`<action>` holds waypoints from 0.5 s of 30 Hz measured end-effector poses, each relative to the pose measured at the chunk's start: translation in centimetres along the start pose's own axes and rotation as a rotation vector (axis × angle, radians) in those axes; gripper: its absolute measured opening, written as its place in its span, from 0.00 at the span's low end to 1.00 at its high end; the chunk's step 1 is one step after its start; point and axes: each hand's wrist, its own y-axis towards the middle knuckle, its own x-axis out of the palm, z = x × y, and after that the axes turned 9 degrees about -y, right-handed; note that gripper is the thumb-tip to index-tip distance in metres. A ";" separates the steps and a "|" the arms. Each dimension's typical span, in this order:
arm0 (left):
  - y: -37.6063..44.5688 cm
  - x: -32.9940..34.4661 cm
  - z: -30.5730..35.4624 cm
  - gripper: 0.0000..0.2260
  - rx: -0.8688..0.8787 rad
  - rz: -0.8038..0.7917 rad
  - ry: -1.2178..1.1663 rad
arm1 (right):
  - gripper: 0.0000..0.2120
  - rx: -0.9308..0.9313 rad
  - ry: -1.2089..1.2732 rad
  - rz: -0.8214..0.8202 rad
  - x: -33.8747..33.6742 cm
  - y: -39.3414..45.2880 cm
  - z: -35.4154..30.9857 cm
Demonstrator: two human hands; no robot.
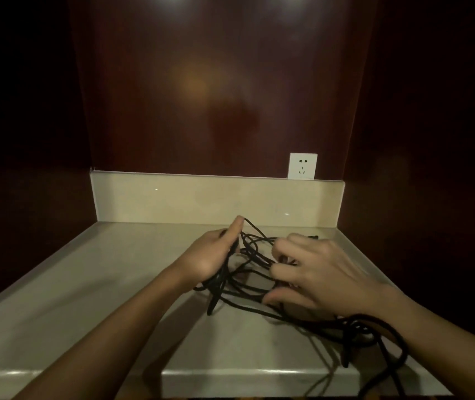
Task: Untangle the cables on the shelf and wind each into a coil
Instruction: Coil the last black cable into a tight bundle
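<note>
No readable text, label, brand, number or sign appears anywhere. The white wall socket (302,166), set on the dark back panel just above the right end of the shelf's (92,307) pale upstand, shows only its plug holes and no lettering. The black cables (247,280) lying on the shelf below the socket carry no visible markings.

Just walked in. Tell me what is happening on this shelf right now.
A person is working at a tangle of thin black cables on a pale stone shelf. The left hand grips a bunch of strands, while the right hand picks at loops with curled fingers. More cable trails off the front edge at the right. Nothing is coiled yet. A white wall socket sits behind.
</note>
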 end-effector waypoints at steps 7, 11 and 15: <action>-2.3 1.7 1.8 0.42 -0.001 -0.409 -0.360 | 0.23 0.293 0.234 0.336 1.3 2.9 -0.1; -2.5 0.7 1.5 0.39 0.037 -0.630 -0.394 | 0.25 0.402 0.338 0.337 1.7 3.0 -0.4; -2.6 0.5 1.8 0.17 -0.022 -0.609 -0.450 | 0.27 0.521 0.361 0.282 1.7 2.9 -0.5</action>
